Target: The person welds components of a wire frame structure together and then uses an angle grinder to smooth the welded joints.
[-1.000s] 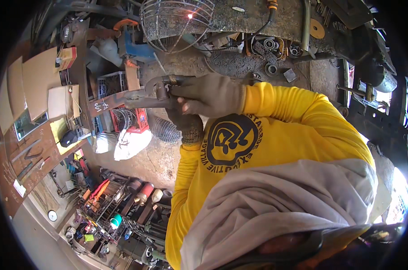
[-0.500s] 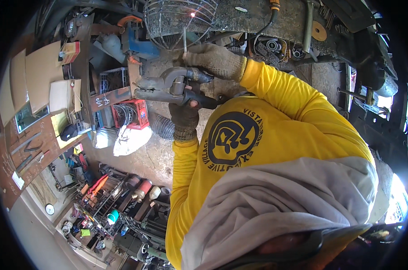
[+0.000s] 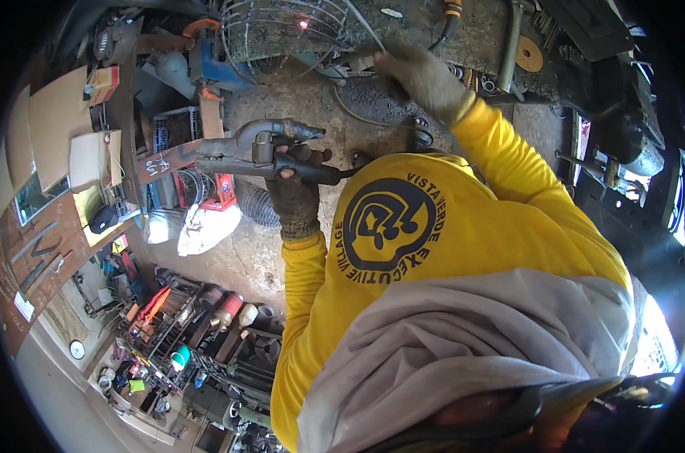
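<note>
My gloved left hand (image 3: 295,198) is wrapped round the grip of a dark welding electrode holder (image 3: 240,157), whose jaws point left. Nothing shows clamped in those jaws. My gloved right hand (image 3: 425,84), a little blurred, is closed on the lower end of a thin grey rod (image 3: 365,26), which looks like a welding electrode. That rod slants up and left over the bench, past the upper edge of the view. Left of the rod, a round wire cage (image 3: 244,54) rests at the bench edge, with a small spot glowing red on it.
The dark workbench (image 3: 425,23) runs along the top, bearing a tan disc (image 3: 529,54) and a metal pipe (image 3: 511,53). A cable (image 3: 357,117) curves below my right hand. A red crate (image 3: 223,190) and a white sack (image 3: 209,228) lie to the left.
My right hand has moved right and slightly up, carrying the rod away from the wire cage. My left hand and the electrode holder sit slightly further left.
</note>
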`<state>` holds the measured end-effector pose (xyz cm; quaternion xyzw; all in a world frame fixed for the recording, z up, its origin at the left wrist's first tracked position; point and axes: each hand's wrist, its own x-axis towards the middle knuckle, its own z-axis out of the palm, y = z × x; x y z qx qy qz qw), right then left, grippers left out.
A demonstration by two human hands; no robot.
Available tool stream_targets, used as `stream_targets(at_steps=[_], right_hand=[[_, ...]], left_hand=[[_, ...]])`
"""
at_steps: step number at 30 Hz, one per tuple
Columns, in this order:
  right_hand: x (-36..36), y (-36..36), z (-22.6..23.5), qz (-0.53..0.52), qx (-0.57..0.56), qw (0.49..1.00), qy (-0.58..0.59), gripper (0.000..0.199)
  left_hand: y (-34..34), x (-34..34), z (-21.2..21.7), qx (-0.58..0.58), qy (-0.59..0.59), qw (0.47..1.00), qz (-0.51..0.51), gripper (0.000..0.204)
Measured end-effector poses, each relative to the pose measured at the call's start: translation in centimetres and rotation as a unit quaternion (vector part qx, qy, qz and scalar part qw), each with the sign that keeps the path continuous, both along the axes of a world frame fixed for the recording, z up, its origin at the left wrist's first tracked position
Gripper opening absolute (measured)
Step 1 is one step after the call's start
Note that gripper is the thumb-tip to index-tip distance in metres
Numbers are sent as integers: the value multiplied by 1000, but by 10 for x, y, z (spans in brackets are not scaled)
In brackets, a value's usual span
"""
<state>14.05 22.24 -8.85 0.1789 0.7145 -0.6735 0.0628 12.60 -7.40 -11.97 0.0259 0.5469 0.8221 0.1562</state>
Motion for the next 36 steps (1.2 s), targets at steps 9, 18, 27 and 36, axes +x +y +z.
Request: stream_targets(at_steps=[9,18,27,36], right_hand=[[6,-1,-30,71,207,975,32,45],[-27,0,-15,123,38,986,-105,38],[-45,-49,-43,1,25,1000,-6,41],[-42,-67,-53,-44,18,999,13,46]], left_hand=[[10,-13,2,-2,-46,999,-15,65],[8,-18,1,-1,-52,998,-43,62],[0,-21,-3,-47,-39,997,-50,54],[-4,-24,-7,-43,-52,996,-59,52]])
